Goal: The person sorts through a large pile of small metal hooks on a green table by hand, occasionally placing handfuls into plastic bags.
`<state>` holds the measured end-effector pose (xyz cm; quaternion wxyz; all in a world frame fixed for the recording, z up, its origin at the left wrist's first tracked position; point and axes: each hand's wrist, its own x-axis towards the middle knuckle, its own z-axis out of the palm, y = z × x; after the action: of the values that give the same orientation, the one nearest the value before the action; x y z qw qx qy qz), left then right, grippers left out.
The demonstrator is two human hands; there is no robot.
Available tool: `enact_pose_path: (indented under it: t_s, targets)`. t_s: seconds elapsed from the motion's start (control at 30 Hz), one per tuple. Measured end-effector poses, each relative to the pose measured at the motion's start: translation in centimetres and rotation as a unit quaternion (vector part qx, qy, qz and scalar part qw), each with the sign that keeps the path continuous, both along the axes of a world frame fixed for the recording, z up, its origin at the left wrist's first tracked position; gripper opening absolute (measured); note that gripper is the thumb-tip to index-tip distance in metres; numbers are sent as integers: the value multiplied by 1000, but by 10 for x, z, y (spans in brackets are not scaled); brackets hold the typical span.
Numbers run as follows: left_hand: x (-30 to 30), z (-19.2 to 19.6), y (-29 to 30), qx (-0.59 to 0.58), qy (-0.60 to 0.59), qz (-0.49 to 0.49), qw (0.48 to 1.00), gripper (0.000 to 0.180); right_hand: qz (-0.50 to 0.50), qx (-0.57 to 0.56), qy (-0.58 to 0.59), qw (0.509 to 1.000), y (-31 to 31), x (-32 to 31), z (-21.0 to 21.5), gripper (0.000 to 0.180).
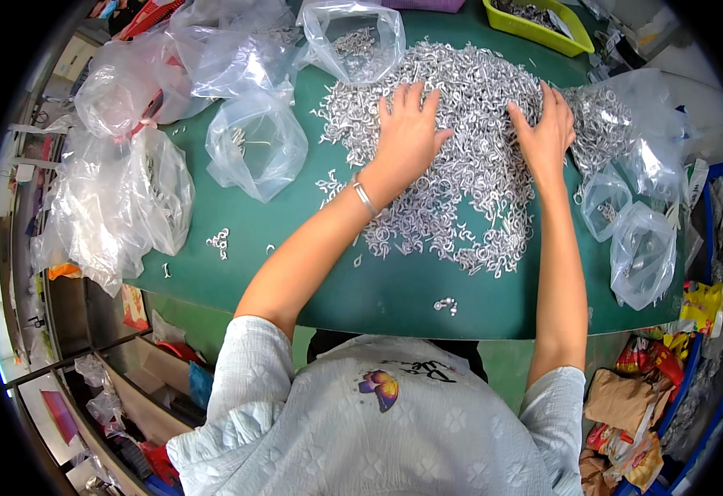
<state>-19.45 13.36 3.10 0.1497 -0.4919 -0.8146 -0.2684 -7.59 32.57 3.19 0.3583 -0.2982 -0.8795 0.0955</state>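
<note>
A broad heap of small silvery metal hooks [469, 157] is spread over the green table [337, 289]. My left hand [409, 132] lies flat on the heap's left side, its fingers spread and pointing away from me. At the heap's right edge my right hand [545, 128] rests with thumb and fingers apart, its fingertips among the pieces. Neither hand grips anything that I can see. A few loose metal pieces [447, 306] lie near the front edge, and another small cluster [219, 241] sits to the left.
Clear plastic bags [122, 198] crowd the left side. Open bags stand at the back [353, 45] and left of the heap [258, 149]. On the right are a bag of metal pieces [605, 124] and smaller open bags [643, 256]. A yellow-green tray [539, 25] stands at the back right.
</note>
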Motion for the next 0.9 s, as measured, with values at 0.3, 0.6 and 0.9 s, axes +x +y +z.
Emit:
enact_pose_path:
  t_s: [0.3,0.6,0.9]
  targets:
    - [-11,7,12,-5,-42,-38,998,54,-5,-95,22,995,-11,-3,-4,64]
    - [-62,9,96,-53,-99,-106,988,64,-12,-96,42,994,-15,-18,-2,54]
    - [-57,20,75,-36,-104,-179,978,61,45,-146,116,981,-14,-12,2,59]
